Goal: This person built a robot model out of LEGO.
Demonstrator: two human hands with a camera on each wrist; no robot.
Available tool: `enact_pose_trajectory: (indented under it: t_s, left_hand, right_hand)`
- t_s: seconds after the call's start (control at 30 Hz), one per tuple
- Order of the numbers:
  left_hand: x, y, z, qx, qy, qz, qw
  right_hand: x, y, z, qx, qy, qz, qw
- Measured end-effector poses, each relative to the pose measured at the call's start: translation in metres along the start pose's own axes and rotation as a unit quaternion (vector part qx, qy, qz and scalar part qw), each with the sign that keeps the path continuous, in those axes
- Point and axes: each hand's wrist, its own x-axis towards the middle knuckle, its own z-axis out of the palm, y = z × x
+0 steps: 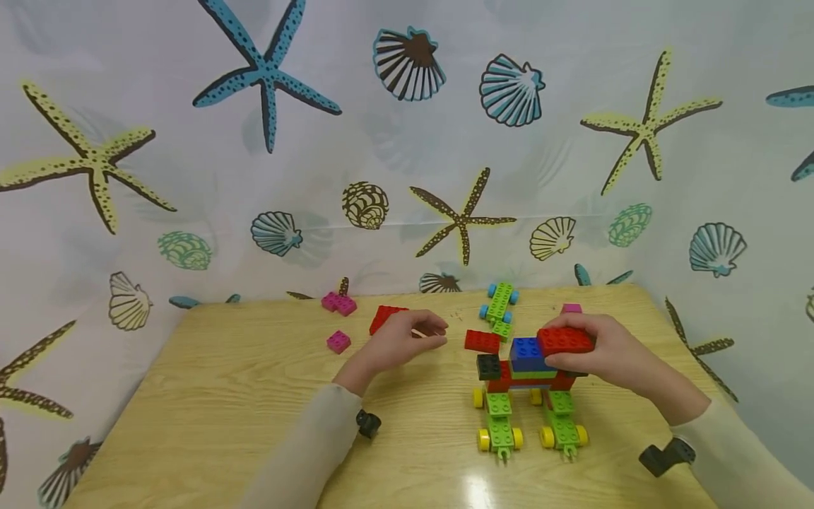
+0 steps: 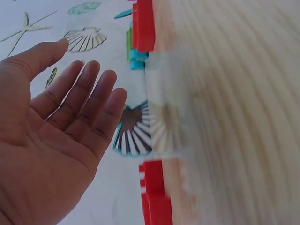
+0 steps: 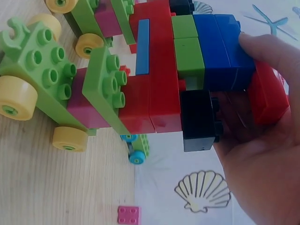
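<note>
My right hand [image 1: 600, 346] holds a red brick [image 1: 564, 340] at the top right of a built brick model. In the right wrist view the thumb touches the blue bricks [image 3: 218, 51], and the same red brick [image 3: 267, 96] lies between them and the palm. Below the blue bricks come a green layer, a long red beam [image 3: 164, 70] and black bricks [image 3: 198, 119] at the ends. Two green wheeled bases [image 1: 500, 431] with yellow wheels carry the model on the table. To its left, my left hand [image 1: 397, 339] hovers with relaxed, empty fingers [image 2: 84, 91].
Behind the model lies a green car base [image 1: 499, 302] with blue wheels, near a flat red brick [image 1: 482, 341]. More red bricks [image 1: 384, 318] are beyond the left hand. Pink bricks [image 1: 338, 342] lie farther left. A patterned cloth [image 1: 407, 155] hangs behind the wooden table [image 1: 242, 396].
</note>
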Motion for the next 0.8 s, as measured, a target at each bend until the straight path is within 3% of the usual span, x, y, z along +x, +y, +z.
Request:
enact_pose_trajectory:
  t_s: [0.37,0.63,0.8]
  left_hand:
    - [0.04,0.003,0.04,-0.017,-0.005,-0.038,0.9991]
    - [0.059,0.006,0.051,0.03,-0.026,-0.066,0.997]
    - [0.064,0.008,0.054,0.058,-0.038,-0.062,0.9957]
  right_hand:
    - [-0.017,0.02,-0.017,-0.003,0.012,0.017,1.0]
    - [-0.024,0.024,-0.024,0.007,0.019,0.028,0.999]
    - [-0.027,0.025,-0.027,0.012,0.019,0.031,0.999]
